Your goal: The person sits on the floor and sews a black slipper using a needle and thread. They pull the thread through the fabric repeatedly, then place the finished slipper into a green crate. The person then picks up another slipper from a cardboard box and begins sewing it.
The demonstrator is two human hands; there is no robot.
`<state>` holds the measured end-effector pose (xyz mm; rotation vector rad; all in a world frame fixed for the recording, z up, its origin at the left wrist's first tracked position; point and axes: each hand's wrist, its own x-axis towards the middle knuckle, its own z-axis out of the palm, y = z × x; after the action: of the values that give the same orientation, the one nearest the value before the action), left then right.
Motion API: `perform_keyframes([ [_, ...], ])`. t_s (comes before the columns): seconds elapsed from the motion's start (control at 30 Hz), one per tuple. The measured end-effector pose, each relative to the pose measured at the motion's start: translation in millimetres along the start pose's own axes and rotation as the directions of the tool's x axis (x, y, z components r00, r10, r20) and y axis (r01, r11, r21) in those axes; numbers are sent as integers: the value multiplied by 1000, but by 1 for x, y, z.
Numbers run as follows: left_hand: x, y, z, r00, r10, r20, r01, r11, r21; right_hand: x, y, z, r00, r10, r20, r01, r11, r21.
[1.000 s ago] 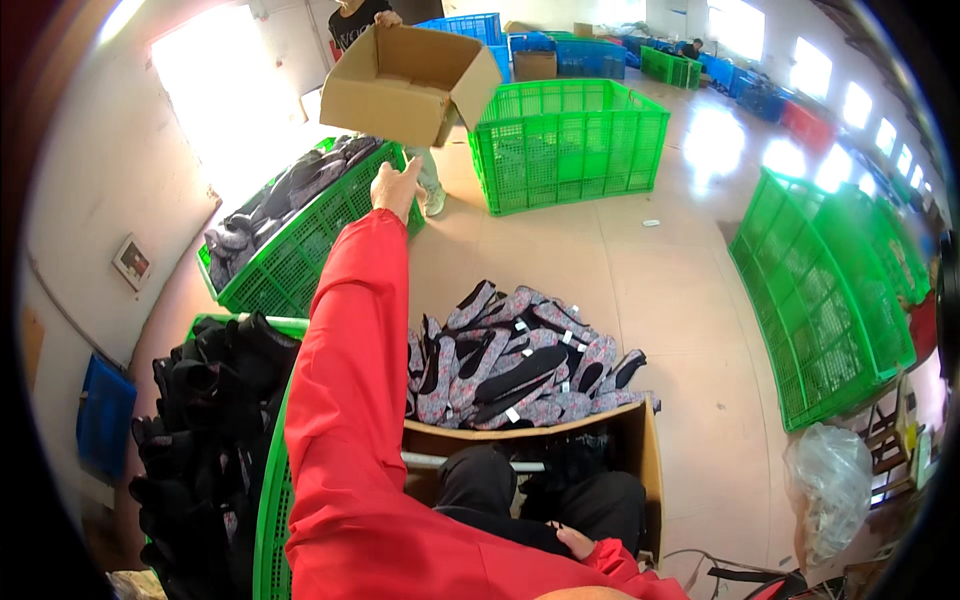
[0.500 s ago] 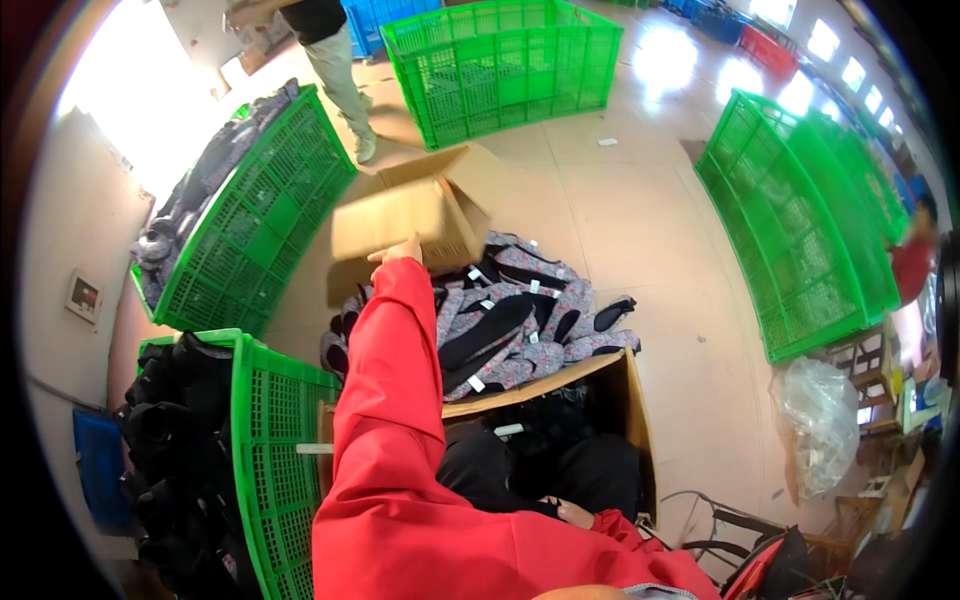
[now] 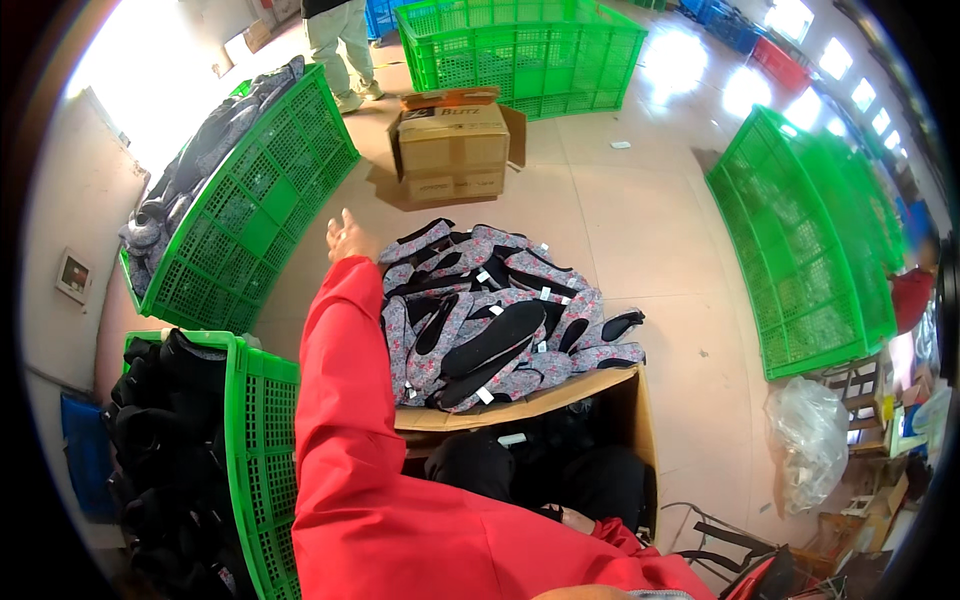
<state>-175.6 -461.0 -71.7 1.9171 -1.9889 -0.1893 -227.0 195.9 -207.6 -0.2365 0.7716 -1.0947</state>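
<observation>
Left hand [image 3: 350,238] — fingers spread, empty (right hand [image 3: 572,517] low by the lap, grip unreadable) — cardboard box [image 3: 452,148] sits well beyond fingertips; slipper heap [image 3: 500,315] just beside them, liable to snag a sleeve.

A bright red sleeve [image 3: 345,420] crosses the view. The heaped slippers [image 3: 500,320] are grey with a small pink floral print, black soles and white tags. The cardboard box [image 3: 455,150] is plain brown. The crates [image 3: 250,220] are vivid green mesh, one holding black boots [image 3: 165,430]. The floor [image 3: 640,240] is pale beige.
</observation>
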Motion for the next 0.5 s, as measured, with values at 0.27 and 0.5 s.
perform_keyframes([
  [0.27,-8,-80,-18,913,342,223,-301,933,-199,9,-1,1,979,-178,97,203,880,-429],
  [0.5,-238,-186,-101,745,468,475,-211,841,-498,-16,-18,42,990,-105,96,126,961,-246],
])
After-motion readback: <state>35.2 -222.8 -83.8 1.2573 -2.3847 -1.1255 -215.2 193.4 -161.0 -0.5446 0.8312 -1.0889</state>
